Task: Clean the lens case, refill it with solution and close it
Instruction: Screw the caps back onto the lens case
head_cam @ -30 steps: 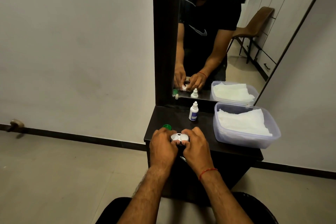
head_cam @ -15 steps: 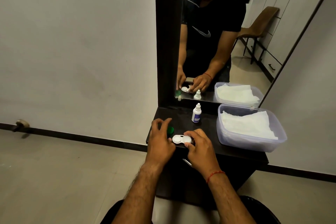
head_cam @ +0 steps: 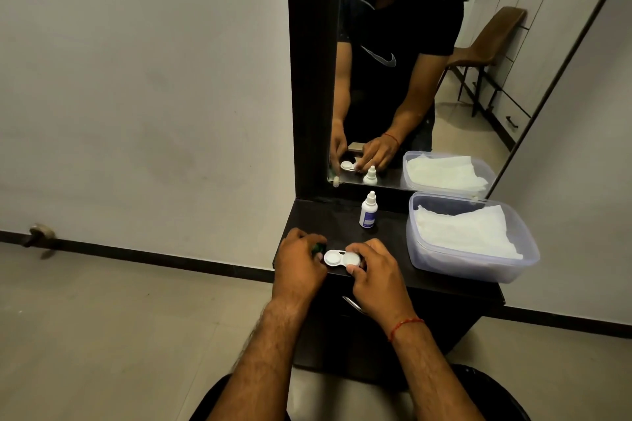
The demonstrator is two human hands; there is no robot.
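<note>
Left grip (head_cam: 299,261) holds green cap (head_cam: 318,247) | right grip (head_cam: 374,272) pinches lens case (head_cam: 341,258) | case white, two round halves

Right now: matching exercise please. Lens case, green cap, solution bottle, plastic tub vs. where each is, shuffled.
Things:
1 lens case
2 green cap
3 solution bottle
4 plastic tub

Places:
A upright near the mirror, untouched
B in the left hand
C holds white tissues
D pinched by the right hand

Pairs: 1-D, 2-B, 3-A, 4-C
</note>
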